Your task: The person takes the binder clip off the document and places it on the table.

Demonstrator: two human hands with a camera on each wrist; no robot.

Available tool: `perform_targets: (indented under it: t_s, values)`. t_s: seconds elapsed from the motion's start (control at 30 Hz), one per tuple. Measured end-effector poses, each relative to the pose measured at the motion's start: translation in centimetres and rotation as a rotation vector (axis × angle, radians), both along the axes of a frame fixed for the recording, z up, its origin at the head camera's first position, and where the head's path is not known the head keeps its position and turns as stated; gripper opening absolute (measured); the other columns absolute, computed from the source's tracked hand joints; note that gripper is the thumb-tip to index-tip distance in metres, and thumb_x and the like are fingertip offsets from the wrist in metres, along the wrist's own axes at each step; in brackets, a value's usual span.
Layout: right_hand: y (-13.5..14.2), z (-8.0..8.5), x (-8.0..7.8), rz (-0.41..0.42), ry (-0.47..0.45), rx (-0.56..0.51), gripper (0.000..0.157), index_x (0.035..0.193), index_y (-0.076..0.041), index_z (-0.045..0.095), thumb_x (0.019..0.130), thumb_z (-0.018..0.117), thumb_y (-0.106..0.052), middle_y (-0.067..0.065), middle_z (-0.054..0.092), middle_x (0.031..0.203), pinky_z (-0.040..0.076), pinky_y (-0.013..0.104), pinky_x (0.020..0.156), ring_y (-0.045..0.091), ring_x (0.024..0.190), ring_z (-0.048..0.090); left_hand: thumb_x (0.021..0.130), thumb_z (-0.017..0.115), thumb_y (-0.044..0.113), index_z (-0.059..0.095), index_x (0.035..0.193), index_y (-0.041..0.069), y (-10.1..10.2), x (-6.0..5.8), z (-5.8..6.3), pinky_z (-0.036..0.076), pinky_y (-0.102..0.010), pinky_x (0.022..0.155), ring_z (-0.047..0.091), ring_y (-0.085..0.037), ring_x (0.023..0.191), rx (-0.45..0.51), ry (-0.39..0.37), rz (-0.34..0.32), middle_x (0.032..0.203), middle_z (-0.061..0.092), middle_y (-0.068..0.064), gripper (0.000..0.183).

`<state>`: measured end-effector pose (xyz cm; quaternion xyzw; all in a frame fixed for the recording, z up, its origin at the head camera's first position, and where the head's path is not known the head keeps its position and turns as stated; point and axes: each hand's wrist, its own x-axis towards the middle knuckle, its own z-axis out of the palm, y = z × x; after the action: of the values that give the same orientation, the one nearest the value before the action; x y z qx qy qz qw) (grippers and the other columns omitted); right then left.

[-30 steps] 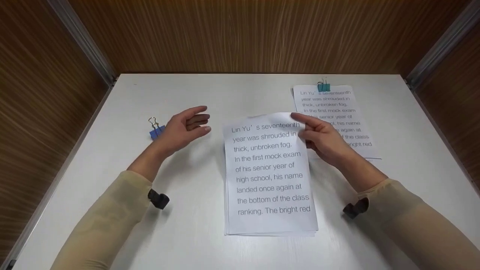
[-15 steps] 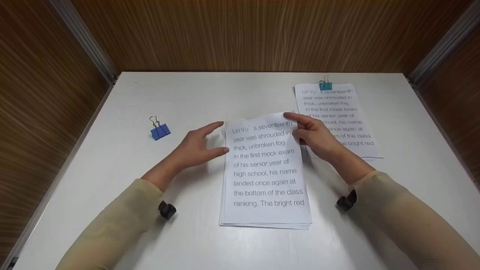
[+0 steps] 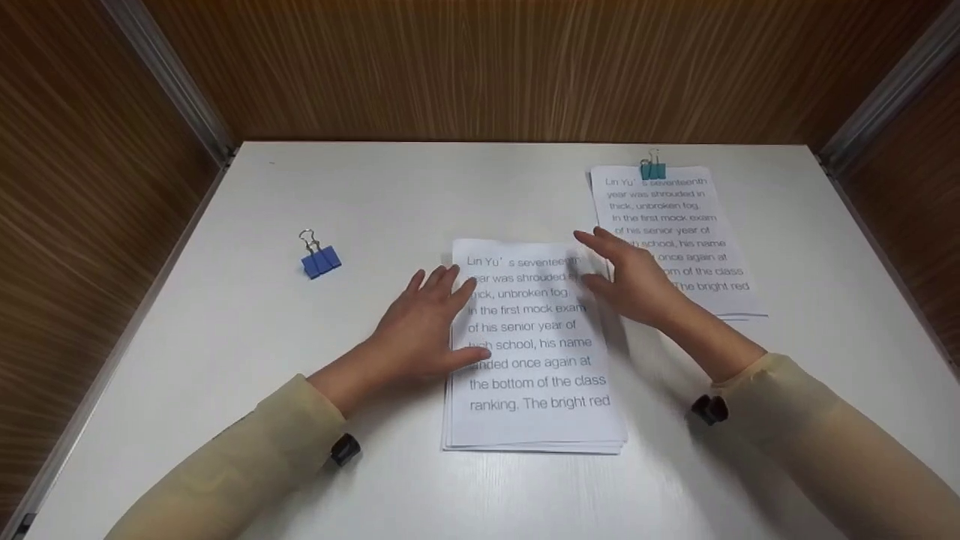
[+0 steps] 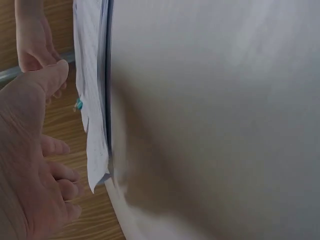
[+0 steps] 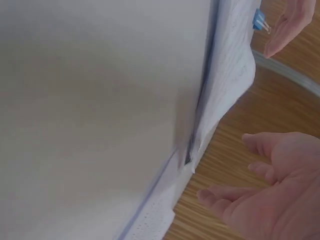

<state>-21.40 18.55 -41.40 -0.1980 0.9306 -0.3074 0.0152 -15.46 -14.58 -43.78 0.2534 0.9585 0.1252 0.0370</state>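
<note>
A stack of printed paper sheets (image 3: 525,424) lies on the white table, its lower edges slightly uneven. My left hand (image 3: 416,334) is spread over the left edge of the stack, thumb and fingers overlapping the text in the head view. Beside the stack's upper right corner is my right hand (image 3: 637,281), its fingers parted and holding nothing. In the right wrist view, a gap shows between the right fingertips (image 5: 207,195) and the stack (image 5: 232,75). A blue binder clip (image 3: 321,262) rests on the table left of the stack, its wire handles pointing away.
Behind the right hand lies a second stack of printed sheets (image 3: 675,206), a teal binder clip (image 3: 653,171) on its top edge. Wood-grain panels (image 3: 480,71) enclose the white table (image 3: 360,187) at the back and sides.
The right hand has let go of the stack's upper right corner, which now lies flatter. From the left, the left hand has come over the stack's left edge.
</note>
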Motion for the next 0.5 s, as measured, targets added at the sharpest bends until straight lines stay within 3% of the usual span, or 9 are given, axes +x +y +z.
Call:
perform_targets:
  t_s: [0.1, 0.2, 0.27, 0.37, 0.5]
  values:
    - [-0.1, 0.3, 1.3, 0.045, 0.032, 0.067, 0.068, 0.16, -0.008, 0.048, 0.097, 0.075, -0.008, 0.026, 0.037, 0.166, 0.038, 0.059, 0.119, 0.047, 0.144, 0.049, 0.091, 0.061, 0.078, 0.031, 0.168, 0.01, 0.4, 0.6, -0.1, 0.009, -0.051, 0.131, 0.019, -0.037, 0.161, -0.043, 0.005, -0.016, 0.173, 0.024, -0.02, 0.107]
    - [-0.1, 0.4, 2.7, 0.079, 0.042, 0.164, 0.071, 0.16, -0.01, 0.048, 0.097, 0.079, -0.016, 0.022, 0.036, 0.168, 0.043, 0.062, 0.114, 0.048, 0.142, 0.05, 0.09, 0.06, 0.079, 0.029, 0.169, 0.01, 0.6, 1.2, -0.2, 0.008, -0.051, 0.131, 0.018, -0.038, 0.161, -0.058, 0.0, -0.033, 0.173, 0.023, -0.02, 0.109]
    - [0.0, 0.3, 3.5, 0.103, 0.033, 0.225, 0.074, 0.16, -0.01, 0.048, 0.096, 0.081, -0.023, 0.02, 0.035, 0.169, 0.039, 0.063, 0.116, 0.047, 0.145, 0.047, 0.09, 0.061, 0.079, 0.029, 0.169, 0.01, 0.7, 1.5, -0.3, 0.007, -0.051, 0.131, 0.018, -0.038, 0.161, -0.06, -0.009, -0.042, 0.174, 0.023, -0.02, 0.11]
    - [0.1, 0.1, 4.6, 0.142, 0.014, 0.307, 0.079, 0.16, -0.011, 0.049, 0.093, 0.085, -0.033, 0.018, 0.036, 0.169, 0.026, 0.067, 0.123, 0.045, 0.156, 0.03, 0.088, 0.061, 0.08, 0.028, 0.169, 0.01, 0.8, 1.8, -0.4, 0.005, -0.051, 0.131, 0.016, -0.037, 0.162, -0.059, -0.031, -0.055, 0.174, 0.022, -0.02, 0.112]
    - [0.2, 0.0, 5.7, 0.201, -0.002, 0.386, 0.086, 0.158, -0.01, 0.051, 0.088, 0.087, -0.043, 0.018, 0.038, 0.167, 0.023, 0.07, 0.123, 0.045, 0.156, 0.029, 0.086, 0.064, 0.081, 0.029, 0.169, 0.01, 0.7, 2.2, -0.6, 0.005, -0.051, 0.131, 0.016, -0.037, 0.161, -0.074, -0.048, -0.064, 0.173, 0.022, -0.021, 0.114]
